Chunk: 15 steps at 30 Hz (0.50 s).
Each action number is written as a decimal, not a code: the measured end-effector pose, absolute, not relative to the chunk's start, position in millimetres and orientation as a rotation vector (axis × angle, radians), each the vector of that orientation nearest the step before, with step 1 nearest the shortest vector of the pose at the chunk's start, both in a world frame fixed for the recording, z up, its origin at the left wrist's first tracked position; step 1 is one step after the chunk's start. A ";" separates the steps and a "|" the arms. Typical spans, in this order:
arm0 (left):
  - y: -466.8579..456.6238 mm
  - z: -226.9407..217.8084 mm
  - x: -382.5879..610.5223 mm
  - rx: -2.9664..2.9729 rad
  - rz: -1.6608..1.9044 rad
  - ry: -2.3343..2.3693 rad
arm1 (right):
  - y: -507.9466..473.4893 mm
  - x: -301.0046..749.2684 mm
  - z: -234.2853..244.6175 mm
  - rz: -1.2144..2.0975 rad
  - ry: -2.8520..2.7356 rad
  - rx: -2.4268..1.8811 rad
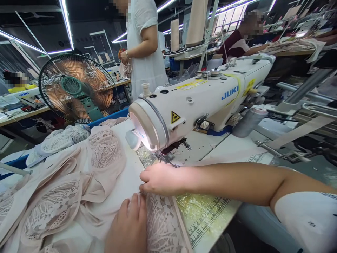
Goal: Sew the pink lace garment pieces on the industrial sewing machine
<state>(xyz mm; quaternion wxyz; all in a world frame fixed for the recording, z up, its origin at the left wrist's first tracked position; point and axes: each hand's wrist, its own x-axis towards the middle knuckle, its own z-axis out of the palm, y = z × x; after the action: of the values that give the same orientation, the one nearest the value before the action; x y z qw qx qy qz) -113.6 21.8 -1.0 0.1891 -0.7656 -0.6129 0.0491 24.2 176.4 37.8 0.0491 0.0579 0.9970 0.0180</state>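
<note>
A pale pink lace garment piece (164,225) lies at the front edge of a white sewing machine (184,105), running up under my right hand. My right hand (160,178) is just in front of the lit needle area, its fingers curled and closed on the fabric. Below and to the left, my left hand (129,223) rests on the pink cloth with its fingers stretched out, their tips close to my right fingertips. Its thumb is hidden. The needle and presser foot are mostly hidden behind the machine head and my right hand.
More pink lace garments (52,207) are heaped on the left of the table. A large fan (76,88) stands behind. A grey thread cone (249,123) and metal tape guides (279,149) sit at right. A person in white (144,45) stands beyond the machine.
</note>
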 end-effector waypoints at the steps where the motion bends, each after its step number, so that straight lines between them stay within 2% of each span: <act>1: 21.6 -1.2 -113.9 -2.153 0.135 -1.713 | 177.7 24.1 37.9 0.062 3.031 0.164; 15: 22.5 -3.0 -114.4 -2.147 0.173 -1.719 | 196.2 40.5 41.9 0.222 3.104 0.067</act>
<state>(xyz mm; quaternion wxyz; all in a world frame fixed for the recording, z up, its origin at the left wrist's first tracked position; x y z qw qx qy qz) -114.4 22.5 -3.0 0.1916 -0.7647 -0.6122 0.0618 40.5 196.2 41.9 0.0147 0.0214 0.9971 0.0713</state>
